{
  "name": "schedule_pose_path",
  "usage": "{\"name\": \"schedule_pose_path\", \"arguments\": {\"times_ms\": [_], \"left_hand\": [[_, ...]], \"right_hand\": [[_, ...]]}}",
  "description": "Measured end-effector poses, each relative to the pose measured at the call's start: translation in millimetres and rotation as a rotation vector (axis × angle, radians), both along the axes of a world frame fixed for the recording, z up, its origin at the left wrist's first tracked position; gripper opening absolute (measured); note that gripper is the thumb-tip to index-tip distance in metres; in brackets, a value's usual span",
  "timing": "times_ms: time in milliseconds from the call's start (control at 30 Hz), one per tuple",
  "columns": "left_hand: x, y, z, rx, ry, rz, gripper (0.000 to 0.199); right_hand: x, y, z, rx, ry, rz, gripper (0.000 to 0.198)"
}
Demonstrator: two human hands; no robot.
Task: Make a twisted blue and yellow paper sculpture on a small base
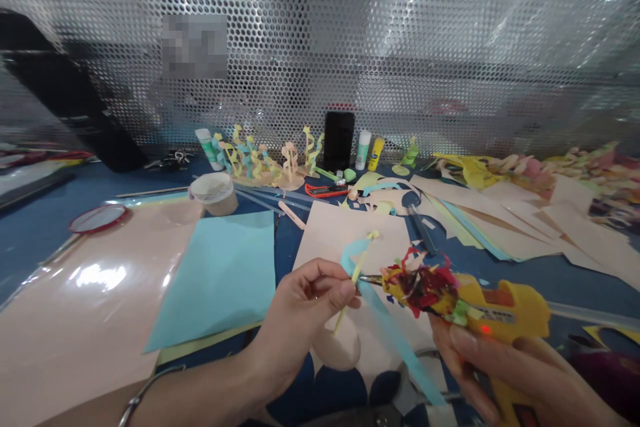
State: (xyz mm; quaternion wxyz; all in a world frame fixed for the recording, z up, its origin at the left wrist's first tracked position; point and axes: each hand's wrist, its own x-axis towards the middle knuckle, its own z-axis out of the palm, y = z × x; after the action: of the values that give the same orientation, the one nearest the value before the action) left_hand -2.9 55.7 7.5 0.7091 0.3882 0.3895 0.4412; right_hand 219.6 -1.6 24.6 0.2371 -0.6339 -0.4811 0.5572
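Observation:
My left hand (320, 297) pinches a thin yellow stem (357, 269) between thumb and fingers. A small pale yellow piece (373, 235) tops the stem, and a round pale disc (339, 347) is at its lower end. A light blue paper strip (397, 337) curls past the stem and trails down to the right. In my right hand (520, 367) is a yellow hot glue gun (525, 310) with a red light on. Its metal nozzle (371, 279) points left, close to or touching the strip by my left fingertips. Coloured paper scraps (420, 283) cling around its front.
Blue paper (220, 273) and plastic-covered pale sheets (100, 287) lie on the left. Behind stand a white tub (215, 195), several curled paper figures (255, 163), a phone (339, 140) and glue sticks (363, 150). A red utility knife (326, 191) and paper scraps (500, 210) lie farther right.

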Motion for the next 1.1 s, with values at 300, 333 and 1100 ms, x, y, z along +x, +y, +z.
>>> {"name": "schedule_pose_path", "arguments": {"times_ms": [300, 333, 1100], "left_hand": [[-0.7, -1.1, 0.5, -0.009, -0.009, -0.006, 0.014], [-0.7, -0.9, 0.6, -0.009, -0.005, -0.006, 0.014], [-1.5, 0.3, -0.1, 0.005, -0.003, -0.02, 0.011]], "right_hand": [[4.4, 4.2, 0.4, -0.03, 0.06, 0.082, 0.051], [6.0, 4.8, -0.7, -0.032, 0.052, 0.109, 0.051], [4.8, 5.4, 1.2, -0.064, -0.019, 0.194, 0.056]]}}
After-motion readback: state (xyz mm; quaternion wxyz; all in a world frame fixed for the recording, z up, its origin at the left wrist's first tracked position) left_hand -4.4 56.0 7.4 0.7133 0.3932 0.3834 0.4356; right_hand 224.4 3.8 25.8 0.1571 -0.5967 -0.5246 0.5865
